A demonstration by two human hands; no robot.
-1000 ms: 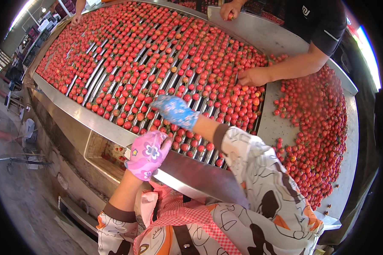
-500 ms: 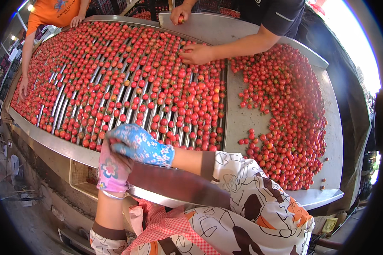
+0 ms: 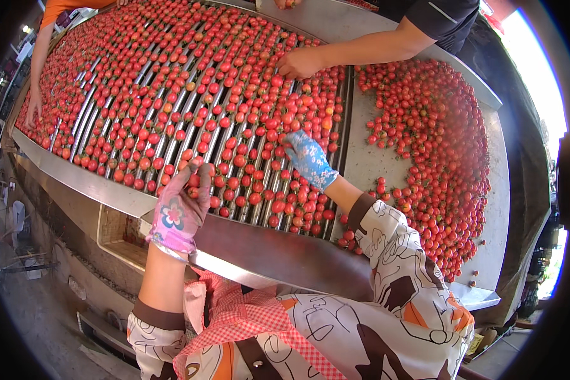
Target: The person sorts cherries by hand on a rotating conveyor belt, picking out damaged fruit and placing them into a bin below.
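Note:
My left hand (image 3: 182,212), in a pink glove with a flower print, is at the near edge of the roller table (image 3: 92,177). Its thumb and fingers curl around small red tomatoes (image 3: 194,180) that show between them. Farther right, my right hand (image 3: 311,162), in a blue flowered glove, reaches over the rollers. Its fingers are bent down together among the tomatoes (image 3: 287,119); whatever they grip is hidden beneath them. Many more tomatoes lie across the metal rollers, with bare bars showing in between.
On the right, a metal tray (image 3: 377,166) bears a large heap of tomatoes (image 3: 446,145). Across the table a co-worker's hand (image 3: 299,63) touches the tomatoes; another person's hand (image 3: 34,109) is at the far left. A metal ledge (image 3: 285,253) runs before me.
My hands were together at the near edge; now they are apart. The right hand has moved right and away over the rollers. The left has shifted slightly right, its fingers now in sight.

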